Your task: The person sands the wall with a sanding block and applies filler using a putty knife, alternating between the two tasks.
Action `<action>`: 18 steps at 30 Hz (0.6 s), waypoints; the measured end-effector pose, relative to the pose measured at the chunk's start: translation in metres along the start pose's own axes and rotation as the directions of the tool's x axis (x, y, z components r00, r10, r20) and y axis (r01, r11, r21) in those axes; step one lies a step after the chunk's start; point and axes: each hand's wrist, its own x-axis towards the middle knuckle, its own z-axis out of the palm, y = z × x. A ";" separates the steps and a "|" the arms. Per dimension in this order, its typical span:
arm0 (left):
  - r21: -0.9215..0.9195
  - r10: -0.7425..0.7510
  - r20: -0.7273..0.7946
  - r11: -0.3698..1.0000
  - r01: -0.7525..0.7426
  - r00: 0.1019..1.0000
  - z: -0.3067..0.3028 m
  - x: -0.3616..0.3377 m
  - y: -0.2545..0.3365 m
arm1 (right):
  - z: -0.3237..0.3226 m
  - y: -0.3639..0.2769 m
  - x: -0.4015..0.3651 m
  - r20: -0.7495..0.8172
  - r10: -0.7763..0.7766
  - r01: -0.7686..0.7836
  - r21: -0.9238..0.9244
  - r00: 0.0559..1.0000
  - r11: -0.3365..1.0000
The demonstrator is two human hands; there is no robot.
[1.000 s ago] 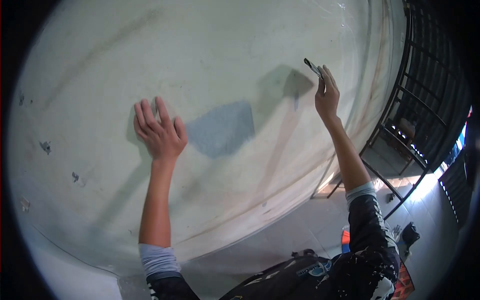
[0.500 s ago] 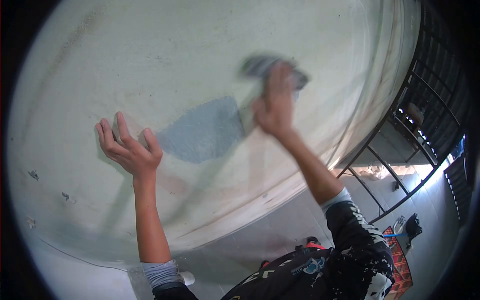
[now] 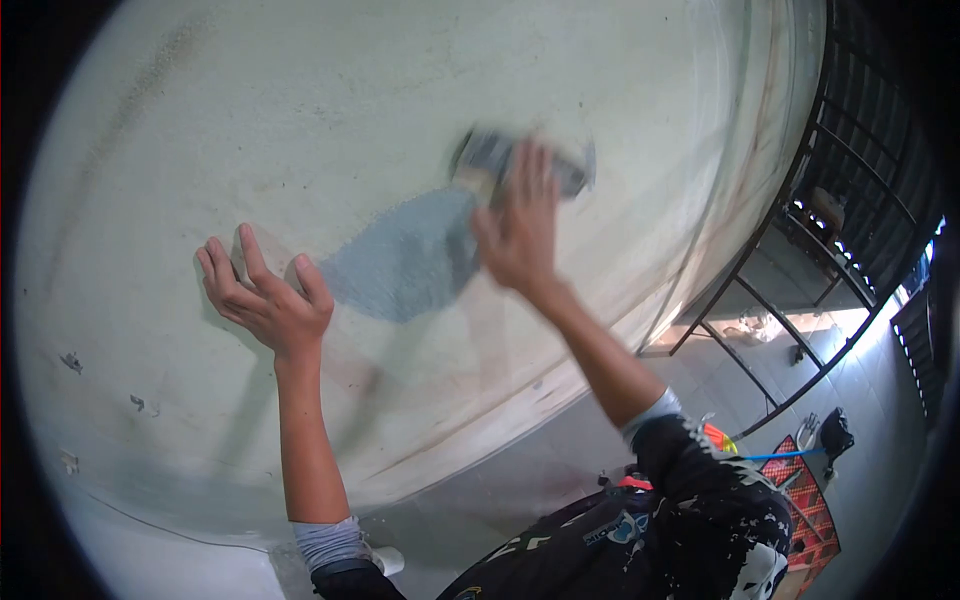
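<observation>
The right hand (image 3: 520, 220) holds a dark pad (image 3: 486, 152) under its straight fingers, the thumb set apart; hand and pad are blurred, so the exact grip of the fingertips cannot be confirmed. The pad lies against a large pale surface (image 3: 300, 110), just above and to the right of a grey patch (image 3: 405, 262). The left hand (image 3: 270, 305) grasps nothing; its fingers are spread and rest on the same surface, the thumb near the patch's left edge. Both dark sleeves (image 3: 690, 460) end in grey cuffs below bare forearms; the right one bears white speckles. Small dark marks (image 3: 70, 362) are noted on the surface at lower left, and faint brown streaking runs along its right side. Beyond the surface, at right, a black metal frame (image 3: 800, 399) stands over a grey tiled floor (image 3: 885, 385). A red patterned mat (image 3: 808, 510) lies below the frame, with a black object (image 3: 838, 430) near its upper edge.
</observation>
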 end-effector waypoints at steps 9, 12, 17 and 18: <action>-0.011 -0.026 -0.027 1.000 0.025 0.999 0.003 -0.002 0.002 | -0.006 0.005 0.036 -0.145 -0.043 0.027 -0.111 0.989 0.993; -0.009 -0.011 -0.028 1.000 0.011 1.000 0.005 -0.003 -0.002 | 0.018 0.001 -0.073 0.074 0.004 0.000 -0.051 0.997 0.999; -0.033 -0.005 -0.017 0.999 0.004 1.000 0.001 -0.003 -0.001 | -0.014 0.062 -0.016 0.036 -0.120 0.123 -0.102 0.992 0.987; -0.025 -0.008 -0.020 1.000 0.008 1.000 0.001 -0.002 -0.001 | -0.025 0.086 0.018 -0.025 -0.143 0.139 -0.128 0.989 0.982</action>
